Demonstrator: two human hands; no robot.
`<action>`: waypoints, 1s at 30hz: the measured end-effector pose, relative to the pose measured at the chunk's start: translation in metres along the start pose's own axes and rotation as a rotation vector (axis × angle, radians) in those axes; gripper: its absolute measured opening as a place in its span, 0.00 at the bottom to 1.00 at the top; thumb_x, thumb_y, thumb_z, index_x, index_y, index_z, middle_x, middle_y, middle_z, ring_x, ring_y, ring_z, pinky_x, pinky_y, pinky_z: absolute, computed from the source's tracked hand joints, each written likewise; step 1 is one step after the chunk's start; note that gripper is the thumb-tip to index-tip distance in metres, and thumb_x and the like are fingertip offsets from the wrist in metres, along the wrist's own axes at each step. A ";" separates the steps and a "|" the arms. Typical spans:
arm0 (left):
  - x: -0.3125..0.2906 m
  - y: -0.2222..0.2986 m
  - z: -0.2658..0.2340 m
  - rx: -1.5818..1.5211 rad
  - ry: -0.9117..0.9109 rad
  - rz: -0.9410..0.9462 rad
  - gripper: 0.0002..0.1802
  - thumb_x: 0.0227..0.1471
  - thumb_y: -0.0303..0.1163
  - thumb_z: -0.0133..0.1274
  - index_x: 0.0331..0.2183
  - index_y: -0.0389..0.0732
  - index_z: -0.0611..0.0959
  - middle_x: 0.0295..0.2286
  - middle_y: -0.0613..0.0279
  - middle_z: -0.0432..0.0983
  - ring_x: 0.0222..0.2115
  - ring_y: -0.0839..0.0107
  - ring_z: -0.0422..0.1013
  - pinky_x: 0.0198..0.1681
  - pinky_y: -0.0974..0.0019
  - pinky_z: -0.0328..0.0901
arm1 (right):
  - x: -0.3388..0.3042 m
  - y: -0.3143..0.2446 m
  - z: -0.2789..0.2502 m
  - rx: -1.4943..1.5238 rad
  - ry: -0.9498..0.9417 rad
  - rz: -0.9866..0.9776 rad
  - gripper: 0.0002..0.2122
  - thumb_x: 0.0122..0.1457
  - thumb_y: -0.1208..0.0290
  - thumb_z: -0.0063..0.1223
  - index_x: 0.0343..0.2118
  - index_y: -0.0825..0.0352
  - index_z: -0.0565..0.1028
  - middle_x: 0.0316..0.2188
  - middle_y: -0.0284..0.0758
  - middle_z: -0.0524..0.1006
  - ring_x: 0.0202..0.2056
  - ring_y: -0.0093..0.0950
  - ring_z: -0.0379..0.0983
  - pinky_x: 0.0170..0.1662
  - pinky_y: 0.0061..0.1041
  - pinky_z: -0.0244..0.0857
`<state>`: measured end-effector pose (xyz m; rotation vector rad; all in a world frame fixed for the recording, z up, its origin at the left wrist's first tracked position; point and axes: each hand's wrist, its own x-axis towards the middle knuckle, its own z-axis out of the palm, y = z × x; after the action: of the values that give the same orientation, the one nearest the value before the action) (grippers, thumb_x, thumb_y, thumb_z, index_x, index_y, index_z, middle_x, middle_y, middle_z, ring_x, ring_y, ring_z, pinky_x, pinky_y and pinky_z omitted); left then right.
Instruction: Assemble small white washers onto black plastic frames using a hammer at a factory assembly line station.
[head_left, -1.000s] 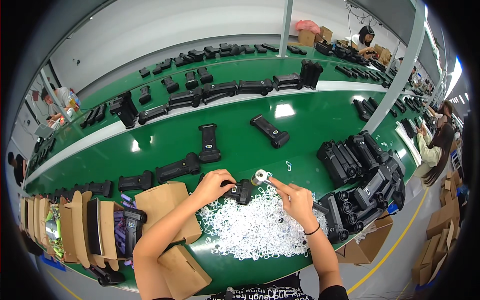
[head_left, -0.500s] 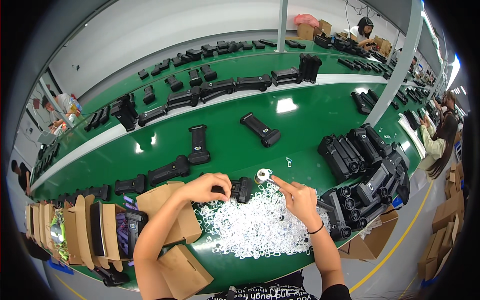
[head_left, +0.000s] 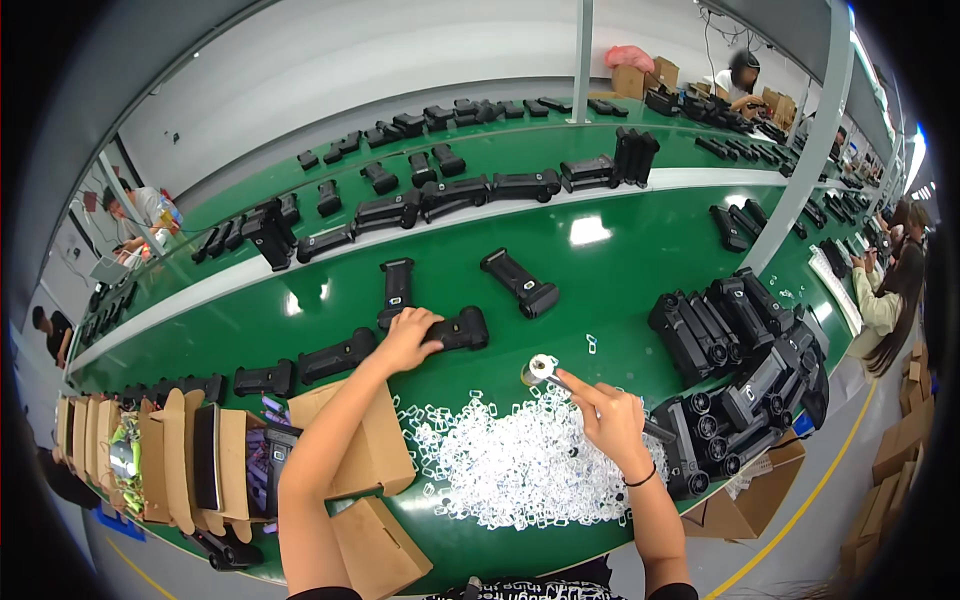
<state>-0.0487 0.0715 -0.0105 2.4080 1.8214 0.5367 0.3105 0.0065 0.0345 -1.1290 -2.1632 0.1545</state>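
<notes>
My left hand [head_left: 408,340] is closed around the left end of a black camera battery grip [head_left: 466,329], which lies on the green table beyond the heap of small parts. Another battery grip [head_left: 397,285] stands just behind that hand, and a third [head_left: 520,284] lies slanted farther right. In my right hand [head_left: 612,420] is a thin, dark stick-like tool [head_left: 564,380]. Its tip meets a small round white-topped container [head_left: 541,367]; whether it goes inside is hard to make out. Close by spreads a heap of small clear and white frame-like pieces [head_left: 530,460].
Stacked black battery grips [head_left: 740,390] crowd the right side of the table. Cardboard boxes [head_left: 375,440] stand at the left and near edge. A white ledge [head_left: 690,178] carries more grips across the far side. A grey post [head_left: 800,190] rises at right. Other people work farther off.
My left hand has carried the battery grip away from the heap, toward the grips farther back. My right hand stays by the round container with its tool. The whole view has shifted slightly.
</notes>
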 end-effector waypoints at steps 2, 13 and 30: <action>0.006 -0.036 -0.022 -0.069 0.045 0.085 0.25 0.43 0.21 0.56 0.47 0.41 0.74 0.45 0.55 0.67 0.48 0.54 0.61 0.53 0.56 0.57 | 0.002 0.000 0.000 -0.018 -0.016 0.022 0.22 0.50 0.73 0.57 0.49 0.43 0.75 0.14 0.34 0.70 0.14 0.34 0.67 0.16 0.31 0.59; 0.037 -0.107 -0.047 0.693 -0.073 0.373 0.28 0.42 0.31 0.59 0.47 0.38 0.68 0.51 0.56 0.66 0.57 0.60 0.58 0.61 0.51 0.52 | -0.003 0.007 0.008 -0.027 -0.022 0.057 0.20 0.50 0.72 0.56 0.48 0.44 0.76 0.15 0.34 0.71 0.15 0.34 0.68 0.19 0.32 0.61; -0.040 0.091 0.005 -0.501 0.021 0.027 0.29 0.34 0.27 0.68 0.43 0.44 0.77 0.40 0.59 0.67 0.44 0.59 0.63 0.50 0.61 0.59 | 0.012 -0.010 0.002 0.328 0.053 -0.139 0.23 0.48 0.79 0.58 0.49 0.50 0.76 0.12 0.33 0.64 0.13 0.28 0.60 0.17 0.27 0.56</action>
<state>0.0266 0.0076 0.0000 2.0911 1.4400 0.8981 0.2978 0.0099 0.0436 -0.7856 -2.0675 0.3963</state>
